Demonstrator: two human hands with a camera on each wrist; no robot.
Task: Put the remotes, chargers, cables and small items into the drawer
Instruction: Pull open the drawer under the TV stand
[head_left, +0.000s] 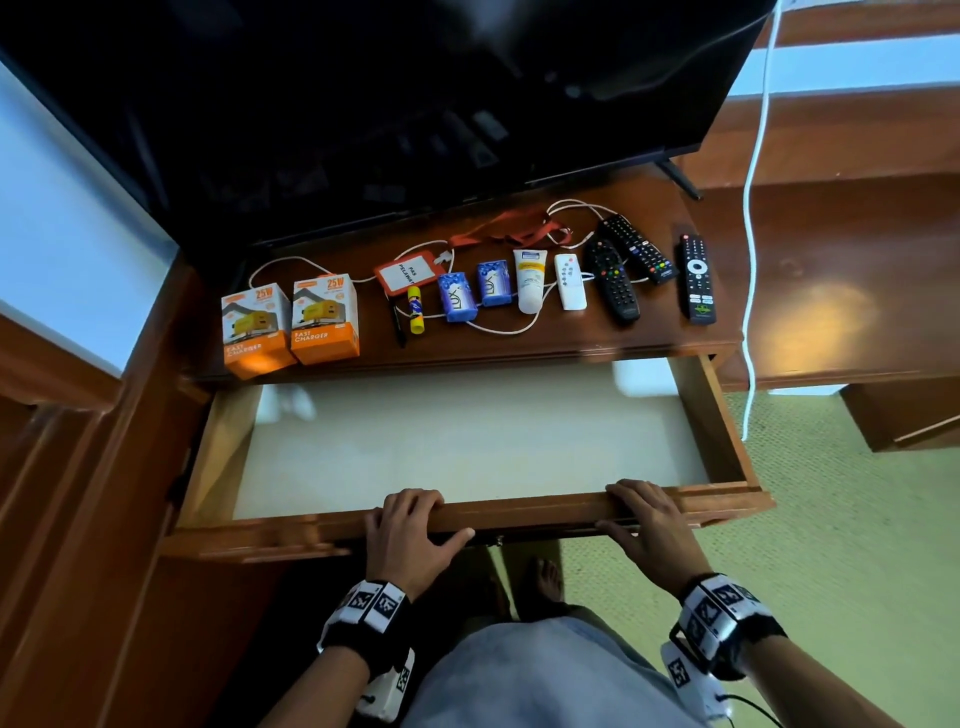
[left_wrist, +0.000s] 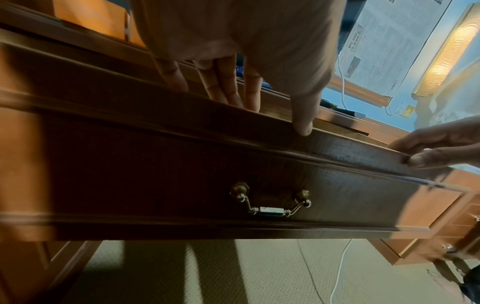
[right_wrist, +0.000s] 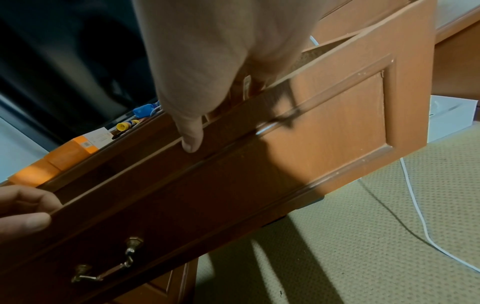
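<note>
A dark wooden desk (head_left: 545, 340) stands under a black TV screen (head_left: 363, 104), with green carpet (head_left: 831, 519) to the right. The drawer (head_left: 519, 512) is pulled out toward the person, its pale bottom bare. Both hands sit on the drawer's near front edge: the left hand (head_left: 410, 535) left of centre, the right hand (head_left: 649, 525) further right, each with four fingers hooked over the top of the front panel into the drawer and the thumb laid along the outer face, so both clasp the panel. The brass handle (left_wrist: 270, 202) hangs untouched below, between them. On the desk behind the drawer lies a row: two orange charger boxes (head_left: 291, 322) at the left, a black pen (head_left: 397, 325), a glue stick (head_left: 415, 310), an orange badge holder (head_left: 410, 273) on a red lanyard (head_left: 504, 234), two blue soap bars (head_left: 475, 291), a white tube (head_left: 531, 280), a small white remote (head_left: 570, 281), and three black remotes (head_left: 649, 270) at the right. A white cable (head_left: 498, 328) winds among them; its ends are hard to trace, possibly under the boxes
</note>
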